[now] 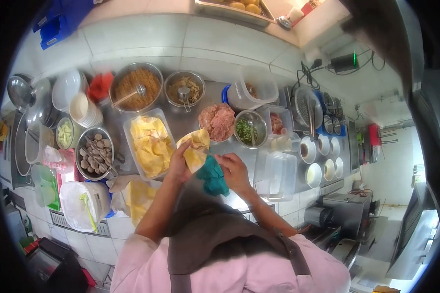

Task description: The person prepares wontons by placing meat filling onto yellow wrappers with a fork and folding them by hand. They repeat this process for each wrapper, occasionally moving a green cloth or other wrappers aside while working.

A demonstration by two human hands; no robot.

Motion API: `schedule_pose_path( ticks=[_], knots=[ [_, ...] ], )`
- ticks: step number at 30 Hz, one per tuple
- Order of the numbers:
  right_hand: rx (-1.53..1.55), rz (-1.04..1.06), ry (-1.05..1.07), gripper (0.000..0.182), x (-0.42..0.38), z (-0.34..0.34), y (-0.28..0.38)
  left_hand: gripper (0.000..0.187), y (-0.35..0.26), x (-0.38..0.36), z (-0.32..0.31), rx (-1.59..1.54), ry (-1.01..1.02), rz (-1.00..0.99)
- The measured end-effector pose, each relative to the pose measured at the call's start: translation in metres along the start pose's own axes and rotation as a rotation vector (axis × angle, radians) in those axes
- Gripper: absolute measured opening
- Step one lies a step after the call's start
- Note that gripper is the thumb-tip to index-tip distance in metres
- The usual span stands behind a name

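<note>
My left hand [179, 165] is closed on a thin yellow dough wrapper [196, 151], held up over the counter just in front of a mound of pink minced meat [217, 121]. To its right, my right hand [235, 172] is closed, its fingers curled together; what they hold, if anything, I cannot make out. A crumpled teal cloth [212, 178] shows between the two hands and overlaps the right fingers in this view. Left of my left hand lies a clear tub [169, 131] filled with a stack of yellow wrappers [150, 146].
Behind stand a steel bowl of brown crumbly filling [137, 88] and a smaller bowl with a ladle [184, 90]. A bowl of chopped greens [250, 128] is right of the meat. Meatballs [96, 155] fill a bowl at left; small bowls [313, 175] and a clear container [276, 176] are right.
</note>
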State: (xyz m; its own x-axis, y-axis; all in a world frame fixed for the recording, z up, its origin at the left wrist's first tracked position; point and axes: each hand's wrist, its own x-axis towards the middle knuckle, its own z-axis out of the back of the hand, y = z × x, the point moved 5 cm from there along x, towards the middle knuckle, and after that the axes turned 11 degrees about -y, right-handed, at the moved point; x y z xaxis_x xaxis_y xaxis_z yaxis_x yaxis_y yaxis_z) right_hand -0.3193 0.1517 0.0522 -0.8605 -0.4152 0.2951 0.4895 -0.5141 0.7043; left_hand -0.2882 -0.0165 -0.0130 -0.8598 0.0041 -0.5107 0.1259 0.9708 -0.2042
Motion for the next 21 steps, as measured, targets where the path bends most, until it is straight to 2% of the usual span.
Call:
schedule_pose_path(
  ticks=[2, 6, 10, 12, 14, 15, 17, 18, 19, 20, 21],
  knots=[
    [-0.081, 0.096, -0.061, 0.032, -0.007, -0.001, 0.001, 0.036, 0.003, 0.001, 0.001, 0.031, -0.043, 0.0],
    [-0.066, 0.062, -0.088, 0.033, -0.013, -0.003, -0.001, 0.031, 0.004, 0.001, 0.008, 0.201, -0.176, -0.069],
    [-0.05, 0.041, 0.009, 0.033, -0.013, 0.002, -0.002, 0.03, -0.001, 0.002, 0.018, 0.208, -0.209, -0.144],
    [-0.003, 0.03, 0.029, 0.033, -0.013, 0.01, -0.004, 0.032, -0.012, -0.002, 0.024, 0.29, -0.305, -0.277],
    [0.141, -0.157, 0.049, 0.032, -0.012, 0.02, -0.019, 0.032, -0.027, -0.007, 0.026, 0.346, -0.348, -0.309],
    [0.142, -0.156, 0.054, 0.032, -0.01, 0.024, -0.026, 0.032, -0.035, -0.01, 0.026, 0.402, -0.389, -0.338],
    [-0.086, -0.092, -0.075, 0.031, -0.005, 0.031, -0.045, 0.032, -0.04, -0.013, 0.025, 0.332, -0.392, -0.34],
    [-0.083, -0.094, -0.075, 0.031, -0.004, 0.026, -0.052, 0.032, -0.043, -0.014, 0.026, 0.266, -0.39, -0.342],
    [-0.128, -0.07, -0.109, 0.031, -0.001, 0.021, -0.058, 0.037, -0.042, -0.01, 0.028, 0.244, -0.307, -0.27],
    [-0.173, -0.045, -0.145, 0.031, 0.002, 0.015, -0.064, 0.037, -0.041, -0.009, 0.033, 0.248, -0.309, -0.271],
    [-0.152, -0.031, -0.099, 0.034, 0.003, 0.003, -0.07, 0.042, -0.036, -0.01, 0.026, 0.072, -0.185, -0.189]
  ],
)
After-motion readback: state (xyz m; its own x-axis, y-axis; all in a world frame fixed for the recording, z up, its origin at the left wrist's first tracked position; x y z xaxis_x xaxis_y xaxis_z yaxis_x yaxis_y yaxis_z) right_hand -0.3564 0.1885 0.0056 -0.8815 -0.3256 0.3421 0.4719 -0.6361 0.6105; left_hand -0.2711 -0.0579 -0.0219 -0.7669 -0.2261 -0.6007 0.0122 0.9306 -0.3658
